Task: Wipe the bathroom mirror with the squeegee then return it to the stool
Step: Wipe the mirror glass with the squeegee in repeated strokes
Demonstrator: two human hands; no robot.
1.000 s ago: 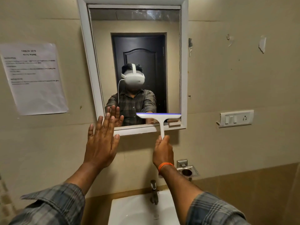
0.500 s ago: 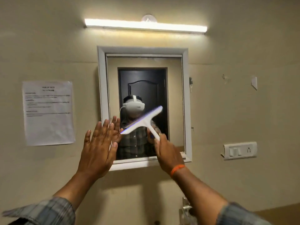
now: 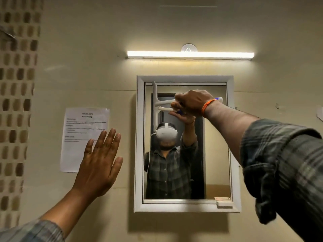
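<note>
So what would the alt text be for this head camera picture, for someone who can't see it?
A person's right hand holds a white plastic squeegee with its blade upright at the top left corner of a white-framed wall mirror. The open left hand is raised beside the mirror, in front of a printed paper sheet, under a lit tube light.

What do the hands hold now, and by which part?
The right hand grips the white plastic squeegee by its handle. The left hand is open, holding nothing.
</note>
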